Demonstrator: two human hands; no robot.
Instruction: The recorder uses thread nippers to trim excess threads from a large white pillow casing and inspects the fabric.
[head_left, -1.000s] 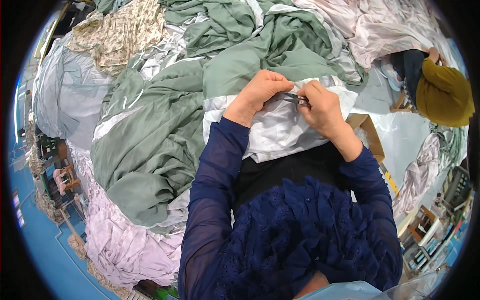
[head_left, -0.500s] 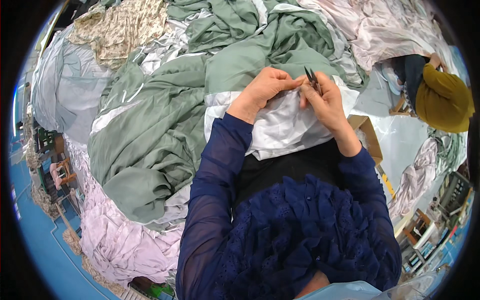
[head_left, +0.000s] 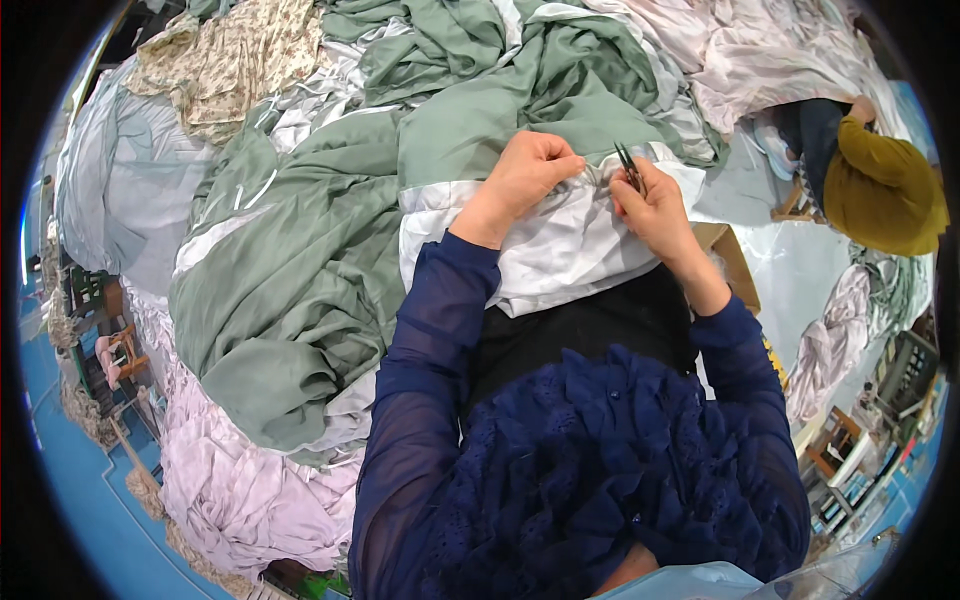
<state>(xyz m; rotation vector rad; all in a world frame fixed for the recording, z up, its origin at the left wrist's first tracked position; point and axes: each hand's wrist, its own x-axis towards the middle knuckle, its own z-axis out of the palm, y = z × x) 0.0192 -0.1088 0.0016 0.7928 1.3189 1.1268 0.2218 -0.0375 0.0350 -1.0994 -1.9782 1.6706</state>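
A large green and white fabric piece lies heaped before me, its white part draped over my lap. At the seam between green and white, my left hand pinches the cloth between thumb and fingers. Just right of it, my right hand is closed around small dark thread snips, whose pointed blades stick up past the fingers. The snips' handles are mostly hidden in the palm. A small gap separates the two hands.
Pale pink cloth is heaped at the lower left, and floral beige fabric at the far left. A cardboard box stands beside my right forearm. At the right, a person in a mustard top bends near pink cloth.
My right hand has drawn away from the left, rightward and slightly down, with the snips. My left hand keeps its pinch on the cloth. The whole view has shifted slightly.
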